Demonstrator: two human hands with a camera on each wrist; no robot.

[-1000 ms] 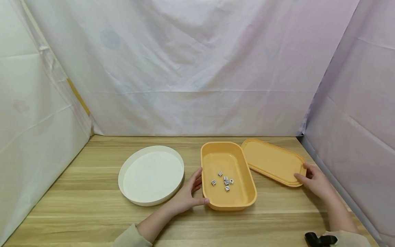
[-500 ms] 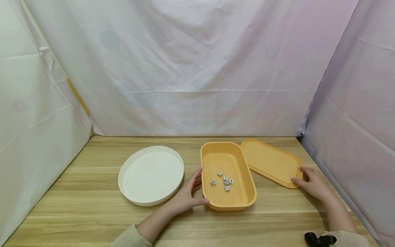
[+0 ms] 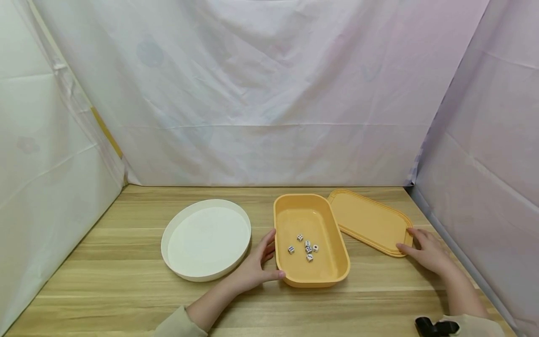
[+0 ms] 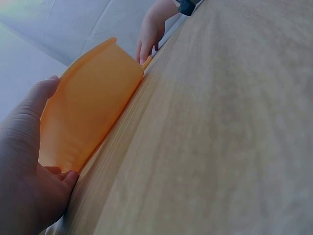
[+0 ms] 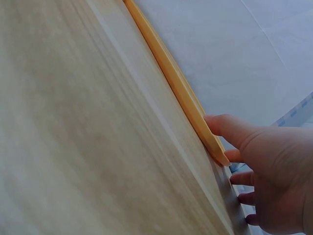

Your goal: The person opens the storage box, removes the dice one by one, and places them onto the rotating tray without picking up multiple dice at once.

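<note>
Fingers of the left hand [image 3: 251, 273] lie along the left outer wall of the yellow tub [image 3: 297, 217], thumb out on the rim at the tub's near-left corner; holds that corner between them. Left wrist view: thumb tip at rim, fingertips low on the wall by the base. Right hand [image 3: 428, 252] pinches the near-right corner of the yellow lid [image 3: 370, 219], thumb on near edge, index at the right end; right wrist view has the remaining fingers spread, off the lid. Corner raised off table or resting on it: can't tell.

Tub upright on the wooden table [image 3: 118, 262], right of its middle, long sides running between far and near edges. Inside, six white dice [image 3: 309, 257] with dark pips, loose group toward the tub's near end. Lid right of tub, slanting from near the table's far edge toward its right edge; far-left end close to the tub's rim, contact unclear.

White round tray [image 3: 206, 241] beside the left hand, table's left half. Black device [image 3: 437, 327] at the right sleeve [image 3: 473, 326], table's near-right corner. Pale cloth [image 3: 269, 89] behind far edge.
</note>
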